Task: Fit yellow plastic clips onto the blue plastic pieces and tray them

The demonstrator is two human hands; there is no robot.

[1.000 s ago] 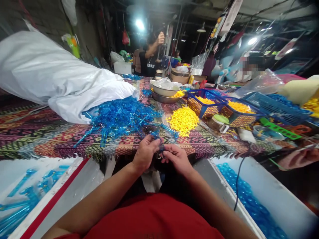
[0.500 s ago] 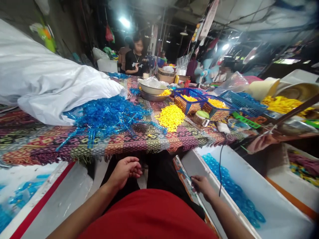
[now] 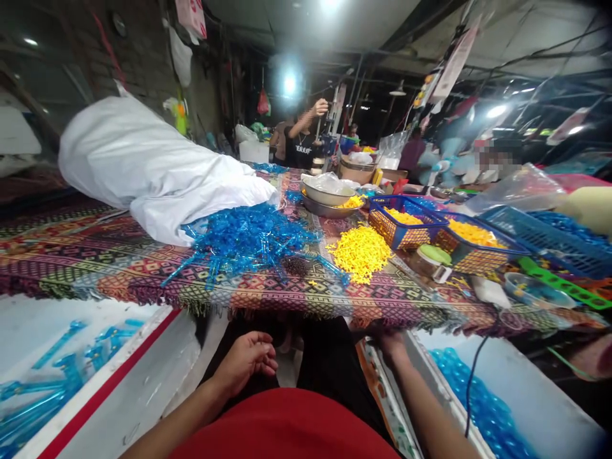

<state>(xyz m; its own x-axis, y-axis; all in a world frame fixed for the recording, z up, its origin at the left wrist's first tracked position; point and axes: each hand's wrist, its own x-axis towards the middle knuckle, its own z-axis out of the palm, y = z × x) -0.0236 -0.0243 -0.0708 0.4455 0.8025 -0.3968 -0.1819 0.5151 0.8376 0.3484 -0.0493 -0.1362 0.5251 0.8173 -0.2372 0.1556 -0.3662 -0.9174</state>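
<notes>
My left hand (image 3: 251, 362) is above my lap, its fingers loosely curled and slightly apart, with nothing visible in them. My right hand (image 3: 391, 345) reaches to the table's front edge by the right white box (image 3: 423, 376); its fingers are dark and blurred, so what they hold is hidden. On the patterned cloth (image 3: 191, 299) ahead lies a heap of clear blue plastic pieces (image 3: 258, 239), some tube-shaped. Beside it are a small pile of dark beads (image 3: 295, 266) and a mound of small yellow pieces (image 3: 361, 253).
A white sack (image 3: 182, 172) lies behind the blue heap. Blue baskets (image 3: 406, 231), stacked bowls (image 3: 329, 191) and a green-lidded jar (image 3: 434, 262) stand to the right. The left white box (image 3: 124, 376) holds blue hammer-shaped pieces (image 3: 71, 376). A person (image 3: 301, 150) stands across the table.
My view has turned left. My right hand, which pinched a thin blue piece beside the right box, has moved forward to the table edge. My left hand stays above my lap.
</notes>
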